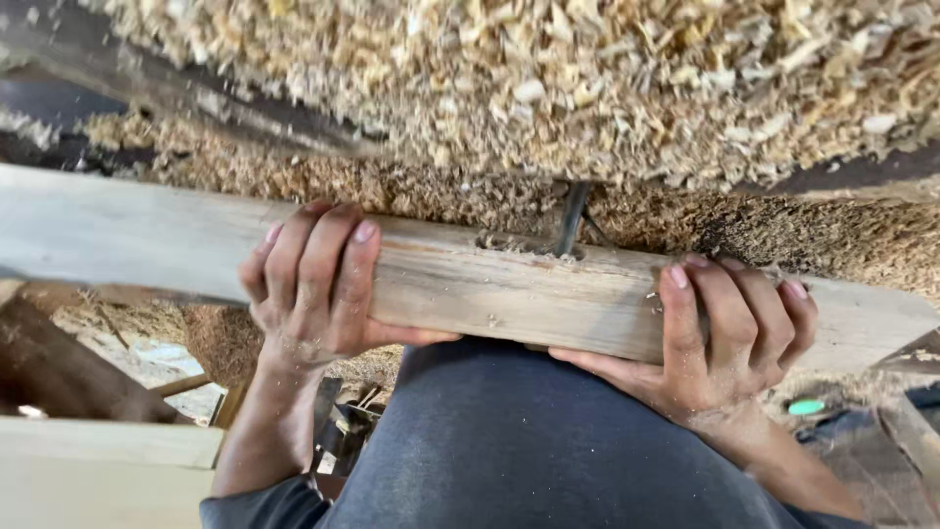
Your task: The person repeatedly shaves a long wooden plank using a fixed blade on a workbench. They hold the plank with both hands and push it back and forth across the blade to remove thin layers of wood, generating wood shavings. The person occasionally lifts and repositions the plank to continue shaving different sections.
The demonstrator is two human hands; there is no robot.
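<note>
**Both hands clamped on a rough plank at the cutter**

While gripped at two places, pale wooden plank [509, 289] lying crosswise, long and flat-faced, grain streaked grey and tan, dusted with chips. Left hand [308, 284] wrapped over its top face, fingers [333, 255] curled down the far edge, thumb along the near edge, sawdust clinging to knuckles and wrist. Right hand [729, 338] closed the same way further along, fingers [681, 294] hooked over the far edge, thumb underneath. Between the hands, a dark metal bit [571, 217] standing in a shallow slot [519, 245] cut into the plank's far edge, ragged splinters around it. Behind and above, a deep heap of wood shavings [587, 78], coarse, curly, cream to straw-coloured, finer brown sawdust packed beneath. Close below the plank, dark grey cloth of a knee [519, 431]. Lower left, a smooth light board [98, 470]; lower right, a small green object [806, 406], kind not discernible.
</note>
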